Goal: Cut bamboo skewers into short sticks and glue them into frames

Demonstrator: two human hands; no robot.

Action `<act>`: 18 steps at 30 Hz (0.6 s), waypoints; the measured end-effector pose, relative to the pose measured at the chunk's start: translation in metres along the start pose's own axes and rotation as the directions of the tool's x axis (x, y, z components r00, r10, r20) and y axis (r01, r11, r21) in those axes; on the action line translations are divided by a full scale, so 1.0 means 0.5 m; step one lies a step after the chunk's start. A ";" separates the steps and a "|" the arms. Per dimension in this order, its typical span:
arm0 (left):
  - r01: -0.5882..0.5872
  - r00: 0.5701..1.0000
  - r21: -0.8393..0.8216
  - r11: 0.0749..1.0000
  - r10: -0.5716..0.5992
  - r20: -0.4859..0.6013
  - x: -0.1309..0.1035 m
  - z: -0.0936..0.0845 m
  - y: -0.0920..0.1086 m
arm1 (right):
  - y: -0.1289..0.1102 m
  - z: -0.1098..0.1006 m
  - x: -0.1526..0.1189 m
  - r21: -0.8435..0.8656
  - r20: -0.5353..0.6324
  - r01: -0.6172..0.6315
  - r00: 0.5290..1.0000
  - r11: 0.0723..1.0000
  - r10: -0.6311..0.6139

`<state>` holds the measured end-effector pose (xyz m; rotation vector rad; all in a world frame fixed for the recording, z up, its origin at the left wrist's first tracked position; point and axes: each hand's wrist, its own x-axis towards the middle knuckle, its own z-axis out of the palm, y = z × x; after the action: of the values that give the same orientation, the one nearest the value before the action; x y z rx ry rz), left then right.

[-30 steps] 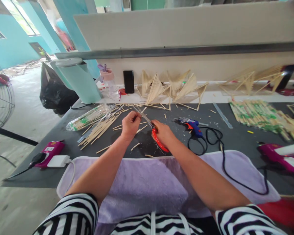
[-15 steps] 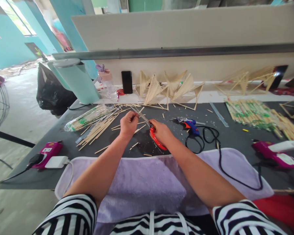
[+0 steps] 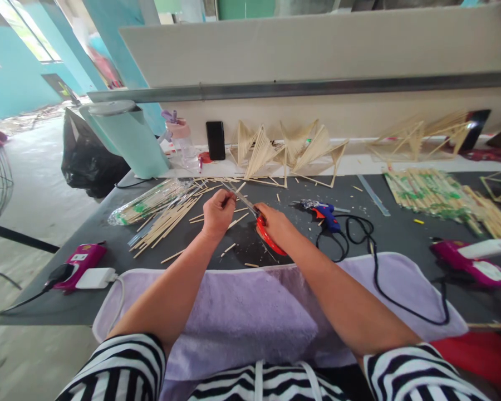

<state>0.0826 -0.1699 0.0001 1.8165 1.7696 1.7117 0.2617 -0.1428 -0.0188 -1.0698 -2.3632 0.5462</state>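
My right hand (image 3: 275,223) grips a pair of scissors (image 3: 269,238) by its red handles. The metal blades point up and left toward my left hand (image 3: 217,211). That hand is closed, thumb and fingers pinched together close to the blade tips. A thin pale stick seems to be in the pinch, but the fingers hide most of it. Around both hands, loose wooden sticks (image 3: 167,223) and short cut bits (image 3: 229,249) lie on the dark table.
A blue glue gun (image 3: 328,214) with a black cord lies right of my hands. Stick frames (image 3: 267,153) stand at the back beside a phone (image 3: 215,140). A pale green jug (image 3: 129,139) is left. Packed sticks (image 3: 432,195) lie right. A purple towel (image 3: 246,317) covers the front edge.
Almost nothing differs. The scissors' red handles have shifted very slightly, while both hands stay in nearly the same place.
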 end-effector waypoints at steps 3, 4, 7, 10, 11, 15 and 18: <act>-0.015 1.000 0.005 1.000 0.015 -0.009 -0.001 -0.001 0.001 | -0.004 0.000 -0.001 -0.001 -0.010 -0.011 1.000 1.000 0.011; -0.014 1.000 0.011 1.000 0.014 -0.013 -0.001 -0.001 0.001 | -0.006 0.000 -0.002 -0.002 -0.014 -0.020 1.000 1.000 0.020; -0.009 1.000 0.034 0.999 0.010 -0.015 -0.002 -0.001 -0.001 | -0.013 -0.001 -0.006 0.012 -0.012 -0.030 0.999 0.999 0.030; -0.023 1.000 0.054 0.998 0.024 -0.016 -0.002 -0.001 -0.002 | -0.017 -0.004 -0.008 0.032 -0.003 -0.025 1.000 0.999 0.025; -0.033 0.999 0.059 0.998 0.034 -0.016 -0.002 -0.002 -0.001 | -0.018 -0.005 -0.009 0.033 0.000 -0.024 1.000 0.999 0.024; -0.068 0.997 0.071 0.995 0.070 -0.019 -0.003 -0.004 0.003 | -0.021 -0.011 -0.010 0.008 0.006 -0.041 0.999 0.999 0.041; -0.078 0.996 0.088 0.993 0.081 -0.031 -0.003 -0.005 0.006 | -0.023 -0.012 -0.011 0.021 -0.003 -0.049 0.999 0.999 0.049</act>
<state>0.0832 -0.1736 0.0024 1.9288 1.8356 1.7310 0.2618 -0.1535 -0.0090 -1.1210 -2.3290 0.5847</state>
